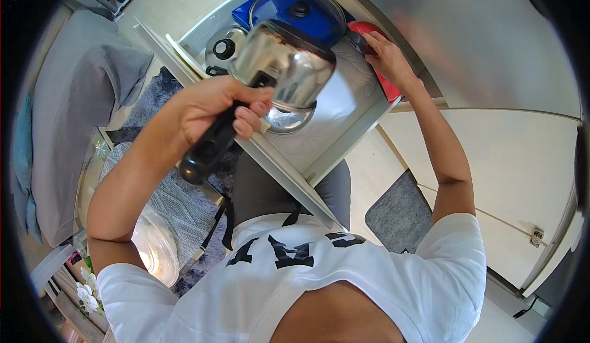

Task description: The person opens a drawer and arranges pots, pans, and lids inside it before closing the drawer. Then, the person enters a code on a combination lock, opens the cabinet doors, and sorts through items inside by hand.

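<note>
A grey-draped sofa (pixel 92 66) and a shaggy rug (pixel 144 111) are filling the left of the room, while a pulled-out drawer (pixel 290 178) is standing in front of the person's lap. Above it, a stainless-steel saucepan (pixel 286 66) is hanging tilted in the air. The left hand (pixel 230 106) is closing its fingers firmly around the saucepan's black handle, near the end that joins the body. The right hand (pixel 382 55) is curling its fingers over a dark handle (pixel 358 41) beside a red item (pixel 389 90); whether the two are one piece is hard to tell.

The saucepan is looking stiff and moderately light, its weight likely pulling toward the body. Its polished wall is probably offering a slippery hold, so the handle is seeming the better place to grasp. A glass lid (pixel 270 0) is lying close by in the drawer, presumably more fragile.
</note>
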Motion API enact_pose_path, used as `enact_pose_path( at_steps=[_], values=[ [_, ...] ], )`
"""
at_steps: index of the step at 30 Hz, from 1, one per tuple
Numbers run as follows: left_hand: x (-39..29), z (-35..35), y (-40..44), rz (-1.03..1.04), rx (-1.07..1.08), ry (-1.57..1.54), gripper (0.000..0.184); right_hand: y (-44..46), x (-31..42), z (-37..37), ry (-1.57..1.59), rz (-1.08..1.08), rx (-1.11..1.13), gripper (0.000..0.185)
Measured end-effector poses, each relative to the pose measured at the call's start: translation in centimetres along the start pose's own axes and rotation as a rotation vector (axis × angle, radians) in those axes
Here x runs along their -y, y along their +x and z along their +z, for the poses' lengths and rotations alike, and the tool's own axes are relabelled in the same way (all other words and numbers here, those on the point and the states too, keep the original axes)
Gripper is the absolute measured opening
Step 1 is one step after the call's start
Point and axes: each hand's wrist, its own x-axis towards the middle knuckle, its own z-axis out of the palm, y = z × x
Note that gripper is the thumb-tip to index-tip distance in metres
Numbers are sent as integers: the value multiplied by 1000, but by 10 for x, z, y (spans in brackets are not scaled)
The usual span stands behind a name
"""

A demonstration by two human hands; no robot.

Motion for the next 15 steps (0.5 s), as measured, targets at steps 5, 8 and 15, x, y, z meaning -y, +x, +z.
enact_pose_path(
  at_steps=[5,8,15],
  values=[
    [13,25,47,-137,38,131,13,1,5,-9,44,44,63,46],
    [21,38,99,-167,-18,251,20,0,0,-5,47,25,40,45],
    [43,53,195,30,-173,566,18,-6,6,-7,67,-18,-66,43]
  ],
)
